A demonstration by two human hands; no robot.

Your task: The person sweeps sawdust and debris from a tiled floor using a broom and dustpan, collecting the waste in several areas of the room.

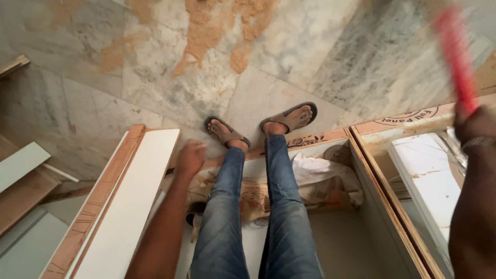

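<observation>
Right hand grips red tool; sack inside cabinet.

Matt grey-veined marble floor patched with rough sawdust, smooth white laminate on raw-edged plywood board, faded denim jeans, crumpled woven sack.

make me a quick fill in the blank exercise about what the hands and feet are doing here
1. The right hand holds up a blurred tool with a ____ handle.
2. The left hand rests at the end of a long ____ board.
3. The person wears blue jeans and brown ____ on both feet.
4. Orange-brown sawdust lies on the ____ floor.

Missing words: red; white; sandals; marble
</observation>
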